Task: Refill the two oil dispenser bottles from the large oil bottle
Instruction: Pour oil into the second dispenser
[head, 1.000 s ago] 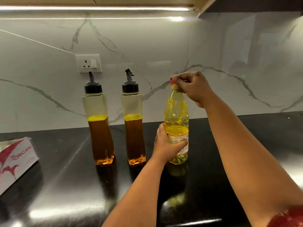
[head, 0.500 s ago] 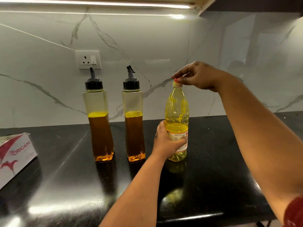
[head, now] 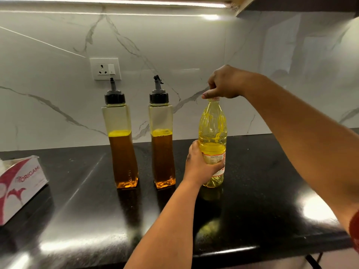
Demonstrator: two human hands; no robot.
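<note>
Right hand [head: 225,84] re-gripped cap [head: 213,98] | left hand [head: 202,165] holds oil bottle [head: 212,133]

A glossy black counter [head: 272,191] runs across the view and mirrors bright patches of the light above it. Behind it stands a white marble backsplash [head: 194,45] with grey veins, and a white wall socket with a switch [head: 105,69] is set into it at the left. A white and red tissue box [head: 18,186] printed "ORIGAMI" lies on the counter at the far left edge, and an under-cabinet light strip [head: 116,1] glows along the top.
</note>
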